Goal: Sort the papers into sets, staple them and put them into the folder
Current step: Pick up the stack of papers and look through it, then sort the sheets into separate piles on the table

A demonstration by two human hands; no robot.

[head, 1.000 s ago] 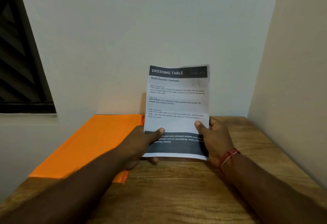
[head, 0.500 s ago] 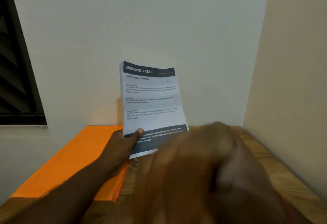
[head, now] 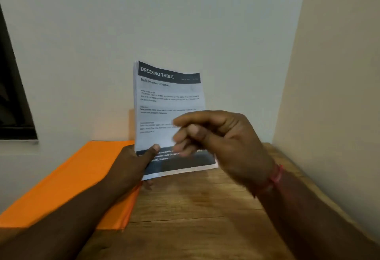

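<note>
- The stack of papers is held upright above the back of the bench by the left hand, which is clamped on the lower left corner, thumb in front.
- The right hand is in front of the sheets, fingers curled together, nothing seen held. It is blurred.
- The orange folder lies flat along the bench's left edge.
- Step judged to be sorting. Sheets are best peeled singly from the free right corner, with headings checked and the clamp held firm.
</note>
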